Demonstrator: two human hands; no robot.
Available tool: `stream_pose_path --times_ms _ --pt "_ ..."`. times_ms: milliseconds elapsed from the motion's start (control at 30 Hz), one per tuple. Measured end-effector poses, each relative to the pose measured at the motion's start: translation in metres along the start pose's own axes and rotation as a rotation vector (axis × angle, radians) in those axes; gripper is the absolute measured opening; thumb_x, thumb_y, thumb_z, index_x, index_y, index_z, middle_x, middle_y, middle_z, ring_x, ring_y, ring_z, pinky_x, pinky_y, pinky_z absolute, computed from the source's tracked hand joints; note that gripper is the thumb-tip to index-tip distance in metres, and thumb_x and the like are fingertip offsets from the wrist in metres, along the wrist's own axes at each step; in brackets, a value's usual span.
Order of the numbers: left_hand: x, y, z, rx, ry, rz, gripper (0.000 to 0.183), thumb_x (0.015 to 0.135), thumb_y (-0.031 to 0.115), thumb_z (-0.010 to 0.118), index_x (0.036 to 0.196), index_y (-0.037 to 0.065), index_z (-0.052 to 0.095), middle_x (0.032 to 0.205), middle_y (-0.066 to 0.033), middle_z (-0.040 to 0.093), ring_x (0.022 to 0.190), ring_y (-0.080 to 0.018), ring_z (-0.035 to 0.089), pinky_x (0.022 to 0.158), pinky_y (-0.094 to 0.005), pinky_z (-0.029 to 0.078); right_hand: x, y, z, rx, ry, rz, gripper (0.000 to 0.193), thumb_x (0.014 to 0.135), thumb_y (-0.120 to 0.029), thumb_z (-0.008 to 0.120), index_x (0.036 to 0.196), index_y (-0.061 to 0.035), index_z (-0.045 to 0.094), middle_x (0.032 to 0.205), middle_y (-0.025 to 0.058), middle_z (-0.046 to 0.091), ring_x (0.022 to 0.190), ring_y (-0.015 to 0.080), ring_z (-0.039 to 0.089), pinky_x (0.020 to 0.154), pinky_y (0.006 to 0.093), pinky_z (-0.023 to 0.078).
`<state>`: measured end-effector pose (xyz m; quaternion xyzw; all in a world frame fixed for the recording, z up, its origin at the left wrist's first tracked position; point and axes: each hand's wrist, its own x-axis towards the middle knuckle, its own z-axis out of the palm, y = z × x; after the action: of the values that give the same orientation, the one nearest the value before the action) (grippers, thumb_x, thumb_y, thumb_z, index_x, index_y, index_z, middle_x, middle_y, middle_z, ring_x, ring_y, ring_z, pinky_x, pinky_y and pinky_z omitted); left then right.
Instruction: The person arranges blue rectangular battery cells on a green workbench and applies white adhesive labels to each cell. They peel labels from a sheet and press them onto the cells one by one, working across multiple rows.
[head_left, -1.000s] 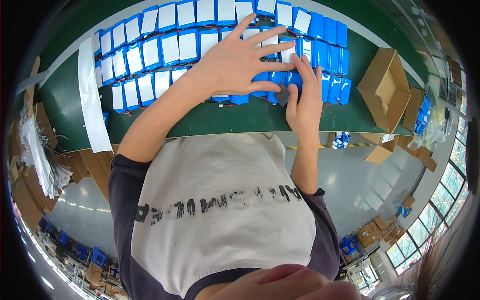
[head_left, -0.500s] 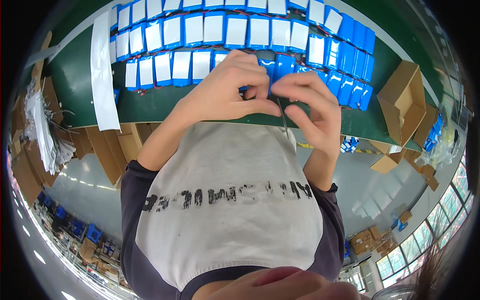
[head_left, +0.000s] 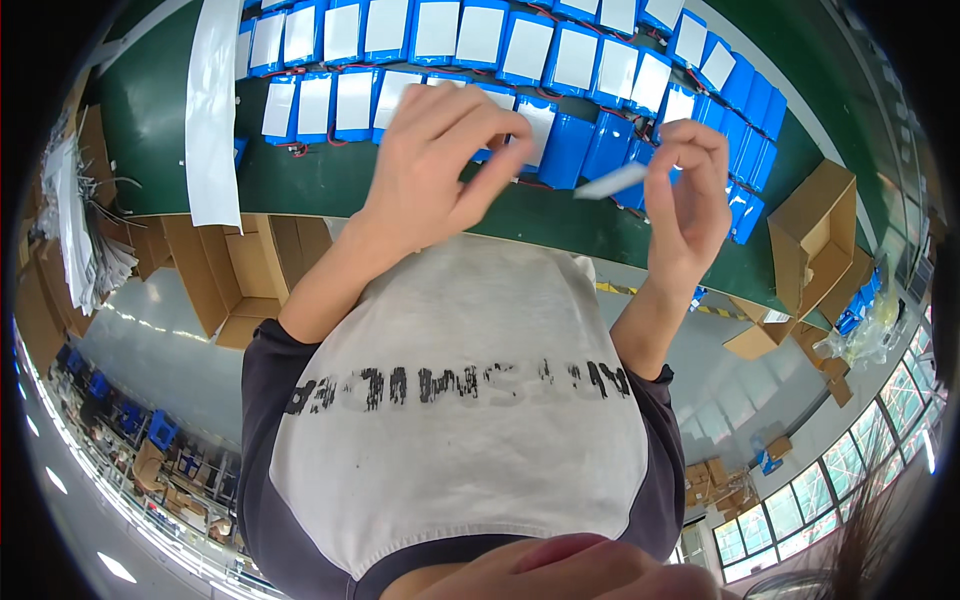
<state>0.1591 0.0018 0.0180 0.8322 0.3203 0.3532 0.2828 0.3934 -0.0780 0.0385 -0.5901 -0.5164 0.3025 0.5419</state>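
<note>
Several rows of blue battery packs (head_left: 567,150), many with white rectangular pads (head_left: 530,130) on top, lie on the green tabletop (head_left: 330,190). My left hand (head_left: 430,160) hovers over the front row, thumb and forefinger pinched together; what is between them, if anything, does not show. A pale flat strip (head_left: 612,182), blurred by motion, is pinched in my right hand (head_left: 690,190) just before the front row. Blue packs without pads lie behind and beside this hand. My left hand hides part of the front row.
A long white sheet (head_left: 212,130) lies across the table at the left. An open cardboard box (head_left: 815,240) stands at the right edge. Below the table are more cartons (head_left: 220,280) on the left. Red wires (head_left: 300,148) run between the packs.
My hands have moved apart, the right one going rightward with the strip, which was seen nearly edge-on before. My left hand has lifted back from the packs. The whole view has shifted slightly.
</note>
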Motion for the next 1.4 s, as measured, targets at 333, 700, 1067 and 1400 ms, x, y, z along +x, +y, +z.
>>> stream_pose_path --times_ms 333,700,1067,1400 --pt "-0.018 0.005 0.011 0.149 -0.01 0.153 0.036 0.075 0.004 0.078 0.11 0.015 0.077 0.108 -0.0027 0.064 0.1 -0.0273 0.056 0.086 -0.039 0.046 0.012 0.013 0.006 -0.537 -0.197 0.004 0.009 0.084 -0.013 0.078 0.09 -0.0082 0.073 0.115 0.0062 0.064 0.116 0.0311 0.048 0.103 0.0436 0.035" --pt "-0.022 0.004 0.022 0.392 -0.208 0.235 0.042 0.074 0.013 0.079 0.116 0.018 0.076 0.131 0.0014 0.065 0.126 -0.0229 0.055 0.112 -0.0496 0.042 0.002 0.025 0.026 -0.683 -0.069 -0.147 0.016 0.081 -0.013 0.083 0.094 -0.011 0.074 0.114 0.0042 0.066 0.112 0.0289 0.053 0.1 0.042 0.037" --pt "-0.075 -0.059 -0.131 0.967 0.299 -0.359 0.043 0.085 0.018 0.079 0.126 0.01 0.071 0.138 -0.0158 0.06 0.123 -0.0373 0.057 0.102 -0.0477 0.046 -0.005 0.026 0.031 -0.724 0.047 -0.203 0.015 0.089 -0.008 0.076 0.104 -0.0069 0.071 0.102 0.0072 0.071 0.106 0.0327 0.062 0.108 0.0465 0.041" --pt "-0.1 -0.056 -0.177 0.429 0.696 -0.755 0.027 0.108 0.014 0.052 0.128 0.006 0.067 0.067 -0.0166 0.058 0.058 -0.0223 0.059 0.061 -0.0353 0.048 0.009 0.03 0.027 -0.53 0.16 -0.262 0.007 0.098 -0.002 0.066 0.102 0.0028 0.071 0.098 0.0139 0.07 0.094 0.0286 0.064 0.086 0.0375 0.05"
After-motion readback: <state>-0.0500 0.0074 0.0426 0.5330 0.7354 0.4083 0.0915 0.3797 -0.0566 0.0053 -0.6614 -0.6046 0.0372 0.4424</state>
